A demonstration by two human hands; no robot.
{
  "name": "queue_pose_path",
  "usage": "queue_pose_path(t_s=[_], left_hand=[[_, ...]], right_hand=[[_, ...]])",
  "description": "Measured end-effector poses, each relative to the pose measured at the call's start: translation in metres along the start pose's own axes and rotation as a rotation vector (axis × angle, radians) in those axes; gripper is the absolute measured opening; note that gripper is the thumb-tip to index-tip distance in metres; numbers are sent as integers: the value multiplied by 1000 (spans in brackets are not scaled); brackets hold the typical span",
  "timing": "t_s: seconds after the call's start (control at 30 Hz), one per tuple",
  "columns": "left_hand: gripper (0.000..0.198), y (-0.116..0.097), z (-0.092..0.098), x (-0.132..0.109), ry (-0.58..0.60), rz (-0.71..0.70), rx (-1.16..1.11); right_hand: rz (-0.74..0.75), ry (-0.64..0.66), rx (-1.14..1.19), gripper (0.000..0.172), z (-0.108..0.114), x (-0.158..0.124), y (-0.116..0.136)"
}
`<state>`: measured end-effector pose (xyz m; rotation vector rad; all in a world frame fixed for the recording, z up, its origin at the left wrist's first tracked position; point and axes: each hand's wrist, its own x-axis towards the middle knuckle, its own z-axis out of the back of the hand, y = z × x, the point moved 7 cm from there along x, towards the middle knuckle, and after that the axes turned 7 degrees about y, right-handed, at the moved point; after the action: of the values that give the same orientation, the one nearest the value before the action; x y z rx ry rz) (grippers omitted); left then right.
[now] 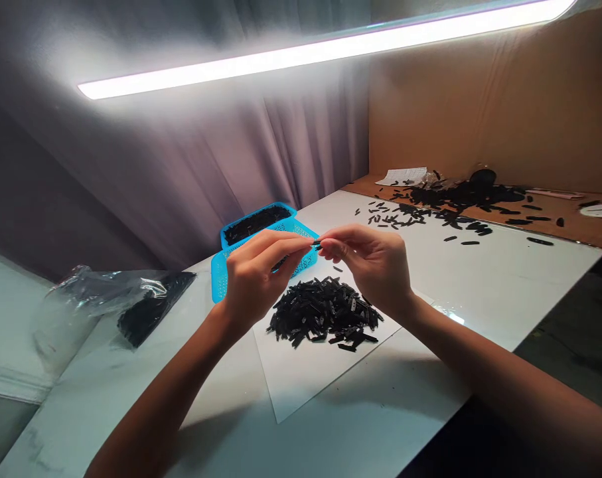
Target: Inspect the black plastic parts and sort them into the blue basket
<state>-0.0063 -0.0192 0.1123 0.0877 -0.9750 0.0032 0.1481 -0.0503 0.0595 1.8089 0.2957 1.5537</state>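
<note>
Pinching a small black piece (317, 244) between them, the left hand (255, 272) and right hand (377, 262) have their fingers (295, 243) nearly together at the tips. It is held above the pile of black pieces (325, 309) on the table (370, 431); its long axis seems to run level, hand to hand, though which end is front cannot be told.

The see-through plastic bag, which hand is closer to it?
Left. The left hand is to the right of the plastic bag, not touching it; the right hand is farther right, beyond the left hand.
</note>
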Motion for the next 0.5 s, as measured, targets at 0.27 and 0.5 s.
queue_pose_path(t_s=[0.27, 0.5], left_hand=[[17, 5, 0, -2, -1, 69, -15], [12, 8, 2, 0, -16, 109, -17]], right_hand=[[-32, 22, 38, 10, -2, 0, -2], [-34, 23, -12, 7, 0, -1, -3]])
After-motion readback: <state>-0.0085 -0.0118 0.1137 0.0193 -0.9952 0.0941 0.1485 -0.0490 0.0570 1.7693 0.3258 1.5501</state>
